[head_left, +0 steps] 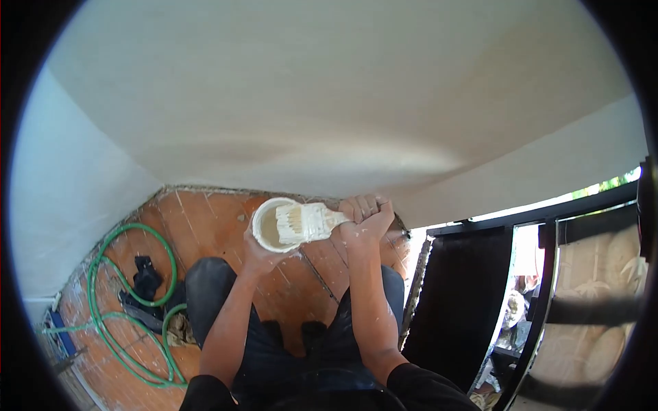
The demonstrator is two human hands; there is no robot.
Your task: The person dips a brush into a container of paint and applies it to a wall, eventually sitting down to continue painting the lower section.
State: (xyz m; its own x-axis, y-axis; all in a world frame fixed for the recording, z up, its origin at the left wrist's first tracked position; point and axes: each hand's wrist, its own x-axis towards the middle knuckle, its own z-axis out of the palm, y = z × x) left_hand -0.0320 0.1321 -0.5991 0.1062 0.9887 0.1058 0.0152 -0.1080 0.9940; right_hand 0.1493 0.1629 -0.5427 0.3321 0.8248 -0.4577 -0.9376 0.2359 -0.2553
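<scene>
My left hand (259, 252) is wrapped round the side of a small white tub (256, 226), its fingers partly hidden behind the wall of the tub. Pale liquid shows inside. In my right hand (367, 218) is the handle of a wide paintbrush (315, 222), coated in white paint. The brush lies level, and its bristles reach over the tub's opening and overlap the rim in this view. White specks mark my right wrist and fingers.
A pale wall (329, 89) rises just ahead. Paint-spattered terracotta tiles (212, 229) cover the floor. A green hose (92, 294) lies coiled at left around dark items (146, 277). On the right stands a dark metal railing (466, 294) with panels.
</scene>
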